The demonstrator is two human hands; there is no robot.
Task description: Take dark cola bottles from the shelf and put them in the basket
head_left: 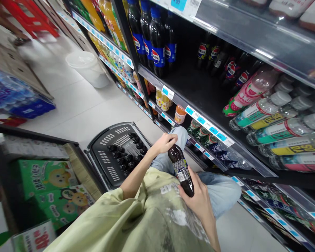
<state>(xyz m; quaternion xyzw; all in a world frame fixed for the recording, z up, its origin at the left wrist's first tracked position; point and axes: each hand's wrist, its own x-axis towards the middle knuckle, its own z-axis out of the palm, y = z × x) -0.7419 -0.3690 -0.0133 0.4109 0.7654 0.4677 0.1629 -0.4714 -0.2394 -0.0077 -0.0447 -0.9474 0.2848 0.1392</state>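
A dark cola bottle (180, 168) is tilted in front of my body, its printed back label facing up. My right hand (198, 196) is closed around its lower part, with fingers on one side and thumb on the other. At the upper end, my left hand (166, 142) has its fingers curled over the bottle's top and hides the cap. On the floor to the left, a dark grey shopping basket (101, 153) holds several dark bottles (128, 157) with black caps.
Several blue-capped Pepsi bottles (157, 45) stand on the shelf ahead. A pink bottle (252, 89) and clear drink bottles (278, 131) are at its right. A white bucket (88, 68) stands in the aisle. Green cartons (52, 189) sit at lower left.
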